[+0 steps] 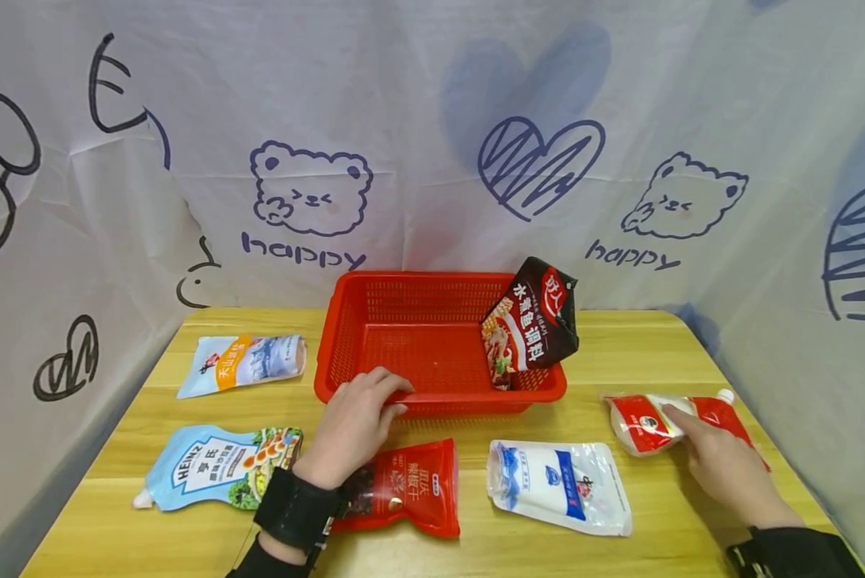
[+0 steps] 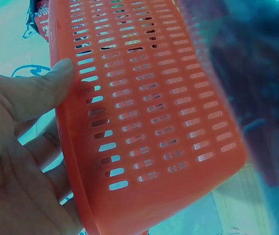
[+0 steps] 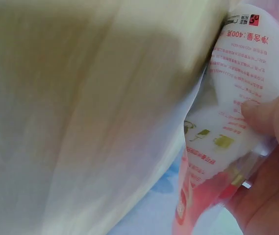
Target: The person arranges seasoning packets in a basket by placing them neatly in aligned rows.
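Observation:
My left hand (image 1: pixel 363 421) grips the near rim of a red plastic basket (image 1: pixel 469 399). The left wrist view shows the thumb on the basket's slotted outer wall (image 2: pixel 154 98), with the other fingers behind the rim. A dark packet of fish seasoning (image 1: pixel 534 321) leans in the basket's right end, its top sticking out above the rim. At the right side of the table, my right hand (image 1: pixel 732 466) holds a red and white spouted pouch (image 1: pixel 645 421) with a white cap. In the right wrist view, the thumb presses the pouch's printed face (image 3: pixel 247 63) and fingers curl beneath.
Under my left forearm lies a red bag of dried chillies (image 1: pixel 418 490). A white and blue pouch (image 1: pixel 558 486) lies right of it. On the left are a light blue Heinz pouch (image 1: pixel 216 466) and a blue-orange packet (image 1: pixel 248 361). A patterned cloth (image 1: pixel 432 201) surrounds the table.

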Demonstrator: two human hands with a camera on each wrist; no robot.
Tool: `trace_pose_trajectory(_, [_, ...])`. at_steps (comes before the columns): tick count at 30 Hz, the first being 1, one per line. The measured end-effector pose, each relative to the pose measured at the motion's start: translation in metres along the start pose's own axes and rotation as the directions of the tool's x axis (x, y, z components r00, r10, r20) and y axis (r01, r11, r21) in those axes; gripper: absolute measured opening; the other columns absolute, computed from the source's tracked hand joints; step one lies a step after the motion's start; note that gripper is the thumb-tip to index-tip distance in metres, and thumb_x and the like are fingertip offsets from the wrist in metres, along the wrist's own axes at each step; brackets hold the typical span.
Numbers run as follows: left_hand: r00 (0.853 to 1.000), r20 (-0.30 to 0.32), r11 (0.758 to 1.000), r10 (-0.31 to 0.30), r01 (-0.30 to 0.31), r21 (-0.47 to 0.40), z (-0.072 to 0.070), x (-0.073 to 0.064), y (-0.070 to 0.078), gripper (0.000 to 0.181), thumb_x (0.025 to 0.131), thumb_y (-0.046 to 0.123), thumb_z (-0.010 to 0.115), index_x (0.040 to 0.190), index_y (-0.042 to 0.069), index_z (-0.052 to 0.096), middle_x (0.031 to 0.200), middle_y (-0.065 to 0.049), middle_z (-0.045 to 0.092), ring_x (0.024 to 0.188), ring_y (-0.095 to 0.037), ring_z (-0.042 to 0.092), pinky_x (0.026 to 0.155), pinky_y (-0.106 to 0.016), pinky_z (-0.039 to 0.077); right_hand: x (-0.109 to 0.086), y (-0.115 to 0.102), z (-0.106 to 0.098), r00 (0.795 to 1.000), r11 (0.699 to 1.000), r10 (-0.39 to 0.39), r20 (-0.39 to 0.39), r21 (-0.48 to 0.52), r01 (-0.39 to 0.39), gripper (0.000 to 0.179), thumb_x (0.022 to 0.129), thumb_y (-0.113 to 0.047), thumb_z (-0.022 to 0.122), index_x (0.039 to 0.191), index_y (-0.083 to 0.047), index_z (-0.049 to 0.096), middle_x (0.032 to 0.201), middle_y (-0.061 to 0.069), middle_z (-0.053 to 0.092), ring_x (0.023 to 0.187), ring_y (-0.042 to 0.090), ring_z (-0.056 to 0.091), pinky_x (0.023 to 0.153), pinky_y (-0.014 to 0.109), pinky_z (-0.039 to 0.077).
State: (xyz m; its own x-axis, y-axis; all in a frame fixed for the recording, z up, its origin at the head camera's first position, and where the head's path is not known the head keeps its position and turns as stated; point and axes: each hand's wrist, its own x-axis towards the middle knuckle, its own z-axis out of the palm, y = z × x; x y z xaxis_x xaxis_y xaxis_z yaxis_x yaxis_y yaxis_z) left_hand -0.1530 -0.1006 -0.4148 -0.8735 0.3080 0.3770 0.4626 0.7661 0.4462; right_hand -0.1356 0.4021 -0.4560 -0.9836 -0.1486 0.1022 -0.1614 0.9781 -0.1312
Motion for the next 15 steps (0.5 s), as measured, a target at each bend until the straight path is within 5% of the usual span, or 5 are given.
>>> trace_pose_trajectory(9, [1.000,0.006,1.000,-0.006,0.006,0.002,0.000,0.000,0.001,0.026,0.087,0.012,0.084,0.111,0.012,0.075,0.104,-0.003,0.070,0.092,-0.024,0.061,0.085,-0.042,0.052,-0.003,-0.009,-0.006,0.998,1.000,-0.021,-0.064,0.016,0.022,0.052,0.087,0.006,0.071,0.138,0.001,0.060,0.124,0.034,0.066,0.098,0.048,0.069,0.078,0.064,0.057])
trace_pose_trajectory(15, [1.000,0.004,1.000,-0.004,0.004,0.000,0.000,0.000,0.000,0.026,0.087,0.011,0.084,0.112,0.012,0.075,0.105,-0.003,0.070,0.093,-0.025,0.062,0.086,-0.043,0.053,-0.007,-0.011,-0.007,0.980,0.998,-0.065,-0.190,-0.004,0.065,0.052,0.085,0.007,0.070,0.135,-0.001,0.060,0.097,0.028,0.072,0.061,0.031,0.061,0.054,0.046,0.052])
